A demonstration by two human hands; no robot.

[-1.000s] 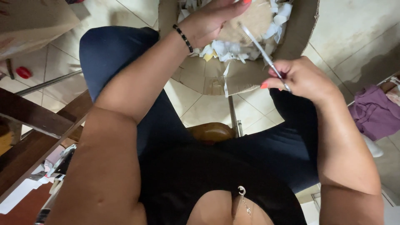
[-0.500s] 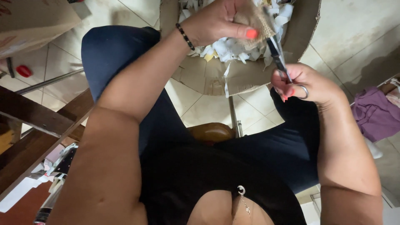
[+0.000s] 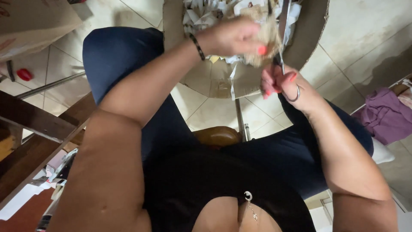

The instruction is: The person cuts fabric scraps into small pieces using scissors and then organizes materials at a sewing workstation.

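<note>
Now left hand (image 3: 234, 36) clenched on tan scrap (image 3: 268, 41), lowered slightly, right hand (image 3: 285, 83) grasping scissors (image 3: 283, 25) (blades turned upright).

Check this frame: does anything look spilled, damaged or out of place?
Nothing spilled. White paper scraps lie inside the cardboard box. A purple cloth lies crumpled on the tiled floor, the only untidy item.

Single head cam, looks steeply down, close over lap, hands, floor.
</note>
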